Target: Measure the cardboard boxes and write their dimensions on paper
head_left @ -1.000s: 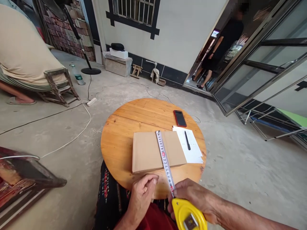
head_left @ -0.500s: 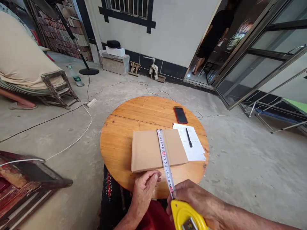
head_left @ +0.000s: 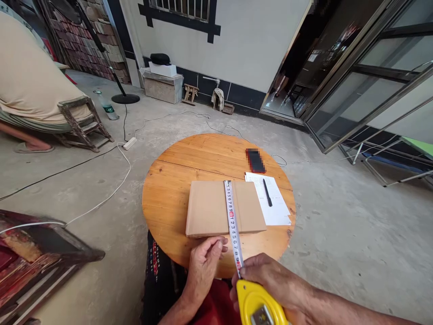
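A closed brown cardboard box (head_left: 208, 207) lies on the round wooden table (head_left: 169, 180). The silver blade of a tape measure (head_left: 262, 302) runs across the box top, its hooked end at the far edge. My right hand (head_left: 275, 277) grips the yellow case just off the table's near edge, thumb by the red mark on the blade. Close to the box's front edge is my left hand (head_left: 206, 262), fingers curled in and thumb near the fingertips. Nothing shows between them, and I cannot tell whether they touch the box.
Beside the box lie printed papers (head_left: 279, 210) with a black pen (head_left: 267, 192) on top. A phone (head_left: 256, 160) with a red edge sits behind them. Cables and a power strip (head_left: 129, 143) cross the floor. A wooden chair (head_left: 84, 124) and a bottle (head_left: 108, 108) stand to the left.
The tape measure's case has shifted slightly left, bringing the blade straighter. The box's near left corner has moved slightly away from me. The person in the doorway is now mostly hidden in the dark.
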`<action>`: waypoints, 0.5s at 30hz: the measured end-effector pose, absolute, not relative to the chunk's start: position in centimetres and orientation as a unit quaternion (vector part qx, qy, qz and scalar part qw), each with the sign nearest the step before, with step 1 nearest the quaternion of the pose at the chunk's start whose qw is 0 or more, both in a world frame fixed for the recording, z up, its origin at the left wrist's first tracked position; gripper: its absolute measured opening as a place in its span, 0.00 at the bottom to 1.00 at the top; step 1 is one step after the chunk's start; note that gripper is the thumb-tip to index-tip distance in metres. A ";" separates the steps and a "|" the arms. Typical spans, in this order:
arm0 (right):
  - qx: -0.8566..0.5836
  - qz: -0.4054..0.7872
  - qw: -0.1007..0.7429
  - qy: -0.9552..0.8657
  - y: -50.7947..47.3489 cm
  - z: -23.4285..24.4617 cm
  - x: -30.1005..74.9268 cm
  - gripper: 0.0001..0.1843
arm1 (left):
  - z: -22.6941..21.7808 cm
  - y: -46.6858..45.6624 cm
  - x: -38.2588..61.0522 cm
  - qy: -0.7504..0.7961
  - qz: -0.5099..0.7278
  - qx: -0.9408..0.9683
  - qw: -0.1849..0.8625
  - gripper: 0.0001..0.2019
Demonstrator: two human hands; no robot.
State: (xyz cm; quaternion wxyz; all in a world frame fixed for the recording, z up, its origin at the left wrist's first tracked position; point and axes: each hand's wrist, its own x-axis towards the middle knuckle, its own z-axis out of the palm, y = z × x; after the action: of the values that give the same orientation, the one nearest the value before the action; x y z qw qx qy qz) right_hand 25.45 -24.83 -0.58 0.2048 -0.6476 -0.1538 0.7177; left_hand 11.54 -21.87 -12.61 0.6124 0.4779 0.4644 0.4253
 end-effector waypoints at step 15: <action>-0.639 0.717 0.223 -0.166 -25.0 -1.2 25.3 0.11 | -13.3 -21.9 11.7 0.458 0.423 0.468 0.626 0.19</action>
State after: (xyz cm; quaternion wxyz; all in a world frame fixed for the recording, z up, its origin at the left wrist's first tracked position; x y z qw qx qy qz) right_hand 25.26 -24.97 -1.15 0.2230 -0.6393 -0.1662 0.7169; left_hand 11.70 -21.89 -13.32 0.6262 0.4679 0.4582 0.4231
